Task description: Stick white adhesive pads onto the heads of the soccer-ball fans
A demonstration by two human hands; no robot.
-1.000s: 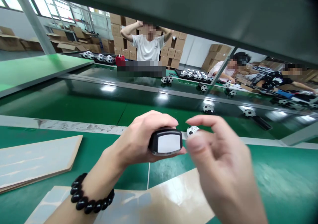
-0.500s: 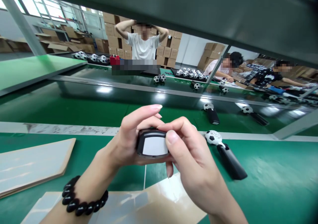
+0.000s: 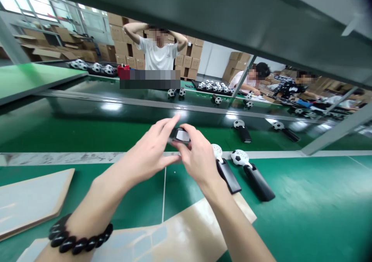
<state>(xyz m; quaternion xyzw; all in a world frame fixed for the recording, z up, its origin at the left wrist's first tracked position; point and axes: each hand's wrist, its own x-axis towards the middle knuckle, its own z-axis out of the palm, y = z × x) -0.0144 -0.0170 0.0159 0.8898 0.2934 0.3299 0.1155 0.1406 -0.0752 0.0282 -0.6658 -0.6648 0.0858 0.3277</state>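
Note:
My right hand (image 3: 199,157) grips a black soccer-ball-headed device (image 3: 182,135) between thumb and fingers, out over the edge of the belt. The pale grey patch on its end faces me; its ball head is hidden. Beside it on the left, my left hand (image 3: 147,149) is open, with fingers stretched out and thumb apart; whether it touches the device I cannot tell. Right of my hands lie two similar devices with black handles, one (image 3: 229,175) partly behind my right wrist and another (image 3: 260,182). Below my forearms lies a sticker sheet (image 3: 186,231).
A stack of sheets (image 3: 35,198) lies at the left on the green table (image 3: 314,208). More ball-headed devices (image 3: 243,132) lie on the conveyor belt (image 3: 87,134). A metal post (image 3: 331,128) stands at right, and a beam (image 3: 203,18) crosses overhead. Co-workers (image 3: 158,53) are across the line.
Both hands have moved away from me with the device, toward the belt. My left hand has come off its hold, its fingers straightened. A second device beside my right wrist has come into view.

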